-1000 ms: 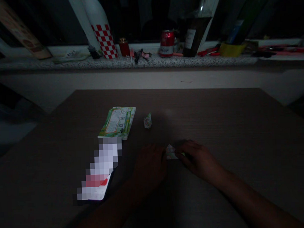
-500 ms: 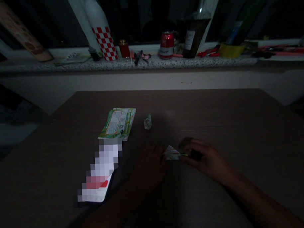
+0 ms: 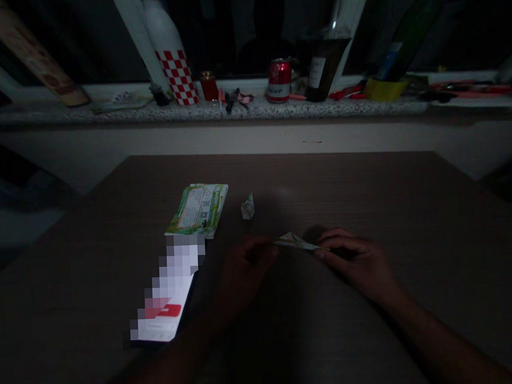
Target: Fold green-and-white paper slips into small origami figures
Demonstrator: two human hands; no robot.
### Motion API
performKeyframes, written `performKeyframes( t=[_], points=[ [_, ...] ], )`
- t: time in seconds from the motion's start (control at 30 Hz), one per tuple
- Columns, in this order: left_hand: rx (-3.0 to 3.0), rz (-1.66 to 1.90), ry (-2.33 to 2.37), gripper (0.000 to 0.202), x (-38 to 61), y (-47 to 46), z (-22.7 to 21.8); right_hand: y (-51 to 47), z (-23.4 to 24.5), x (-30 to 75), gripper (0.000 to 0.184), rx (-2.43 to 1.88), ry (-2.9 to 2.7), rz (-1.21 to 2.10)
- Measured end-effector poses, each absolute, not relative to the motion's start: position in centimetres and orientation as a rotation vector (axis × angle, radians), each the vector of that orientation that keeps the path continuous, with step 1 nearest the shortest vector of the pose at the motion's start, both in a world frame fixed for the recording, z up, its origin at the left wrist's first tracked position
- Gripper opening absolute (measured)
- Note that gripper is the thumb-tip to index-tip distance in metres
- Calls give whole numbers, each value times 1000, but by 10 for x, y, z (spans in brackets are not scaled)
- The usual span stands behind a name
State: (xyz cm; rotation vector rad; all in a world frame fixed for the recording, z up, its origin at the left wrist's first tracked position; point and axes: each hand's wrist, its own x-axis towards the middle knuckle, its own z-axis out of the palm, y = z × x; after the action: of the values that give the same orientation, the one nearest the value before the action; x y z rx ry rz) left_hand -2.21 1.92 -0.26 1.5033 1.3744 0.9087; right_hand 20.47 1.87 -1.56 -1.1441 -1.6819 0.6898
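Note:
A small folded piece of printed paper (image 3: 296, 242) with a pointed top spans the gap between my two hands. My left hand (image 3: 247, 268) pinches its left end, in deep shadow. At the right end, my right hand (image 3: 359, 264) grips the paper between thumb and fingers. Beyond them stands a second small folded paper piece (image 3: 248, 208) on the table. Further left lie green-and-white printed sheets (image 3: 198, 209) in a stack. A phone with a lit screen (image 3: 167, 296), partly pixelated, rests on the table left of my left hand.
The brown table (image 3: 356, 188) reaches a wall below a granite windowsill (image 3: 253, 111). Along the sill stand a red-and-white checkered bottle (image 3: 178, 74), a red can (image 3: 279, 82), a dark labelled bottle (image 3: 319, 72) and a green bottle (image 3: 410, 41) in a yellow holder (image 3: 384, 89).
Both hands have shifted slightly away from me with the folded paper, which now looks tilted and flatter. My left hand has turned, so its thumb and fingers show in a pinch.

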Motion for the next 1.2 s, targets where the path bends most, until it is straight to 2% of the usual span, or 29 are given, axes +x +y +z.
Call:
performKeyframes(
  t=[0.17,0.3,0.5,0.57,0.8,0.97,1.2],
  points=[
    [1361,978,1303,42,-20,15,-3,15,-11,201,11,-1089,-1695,681],
    [1380,930,1319,23,-18,12,1,13,-9,201,6,-1050,-1724,677],
    [1357,1049,1182,14,-18,9,4,10,-7,203,3,-1054,-1645,761],
    [1332,1073,1137,13,-19,8,4,9,-7,202,1,-1038,-1606,784],
    [1315,1088,1080,14,-20,8,2,2,-10,201,13,-1020,-1488,800],
    [1312,1119,1034,12,-20,7,-2,2,-7,197,9,-1002,-1524,846],
    [1387,1141,1063,9,-18,3,0,-2,-8,187,15,-987,-1515,909]
  ],
)
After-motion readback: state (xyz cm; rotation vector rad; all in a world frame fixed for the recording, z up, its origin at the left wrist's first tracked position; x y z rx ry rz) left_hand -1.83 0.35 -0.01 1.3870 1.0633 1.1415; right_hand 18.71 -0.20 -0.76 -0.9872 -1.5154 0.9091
